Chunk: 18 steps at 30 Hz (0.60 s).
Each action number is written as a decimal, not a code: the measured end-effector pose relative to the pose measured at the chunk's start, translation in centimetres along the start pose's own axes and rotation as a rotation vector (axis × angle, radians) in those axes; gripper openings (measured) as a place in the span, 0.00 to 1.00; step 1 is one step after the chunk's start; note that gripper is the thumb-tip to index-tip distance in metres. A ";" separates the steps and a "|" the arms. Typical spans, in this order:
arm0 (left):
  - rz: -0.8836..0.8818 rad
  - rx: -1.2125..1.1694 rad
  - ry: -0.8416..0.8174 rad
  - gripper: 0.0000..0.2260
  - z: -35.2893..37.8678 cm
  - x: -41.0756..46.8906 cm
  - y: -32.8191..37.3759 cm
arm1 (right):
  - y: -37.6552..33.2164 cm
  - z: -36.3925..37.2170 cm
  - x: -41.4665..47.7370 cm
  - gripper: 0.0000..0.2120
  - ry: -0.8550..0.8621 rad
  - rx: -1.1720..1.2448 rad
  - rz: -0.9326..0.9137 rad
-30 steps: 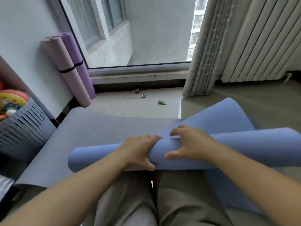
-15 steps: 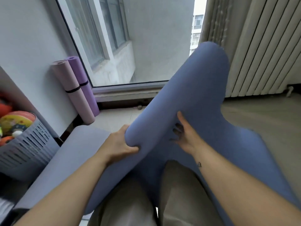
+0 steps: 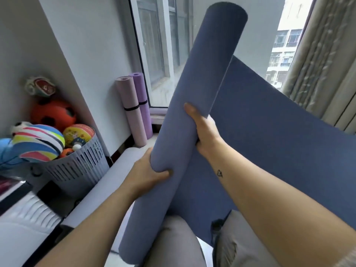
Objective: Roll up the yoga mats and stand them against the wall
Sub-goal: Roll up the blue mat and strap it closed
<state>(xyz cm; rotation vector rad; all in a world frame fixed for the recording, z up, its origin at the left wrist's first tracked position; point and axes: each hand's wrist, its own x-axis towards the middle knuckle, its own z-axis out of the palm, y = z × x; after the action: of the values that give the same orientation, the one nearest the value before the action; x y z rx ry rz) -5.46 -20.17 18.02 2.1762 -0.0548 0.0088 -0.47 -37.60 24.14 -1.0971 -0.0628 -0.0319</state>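
- While held tilted upright over the lap (image 3: 179, 245), blue mat (image 3: 194, 97) was part-rolled, tail (image 3: 273, 135) loose.
- Left hand (image 3: 147, 173) gripped low, right hand (image 3: 205, 130) wrapped mid-roll.
- Looked light, soft, springy; tail needed pinning.

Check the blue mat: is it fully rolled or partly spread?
Partly rolled. The blue mat forms a tilted roll gripped by the left hand and right hand, but a wide flap hangs unrolled beside it.

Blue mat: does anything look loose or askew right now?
Yes. The blue mat is held up tilted and only partly rolled: a wide loose flap spreads right of the roll. Both the left hand and right hand grip it.
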 end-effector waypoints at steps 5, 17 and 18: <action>0.058 -0.053 0.186 0.28 -2.1 -0.3 0.7 | -2.4 4.5 0.9 0.20 -0.168 -0.140 -0.125; 0.173 0.057 0.457 0.32 -6.8 0.7 6.1 | -7.9 9.6 2.2 0.28 -0.210 0.066 -0.156; 0.191 0.076 0.480 0.32 -7.5 0.8 6.9 | -8.6 10.2 2.4 0.29 -0.210 0.081 -0.164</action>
<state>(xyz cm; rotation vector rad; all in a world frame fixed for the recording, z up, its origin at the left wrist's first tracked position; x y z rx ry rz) -4.81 -17.96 27.96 2.1815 0.0126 0.6476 1.07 -32.43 36.58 -1.0094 -0.3405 -0.0607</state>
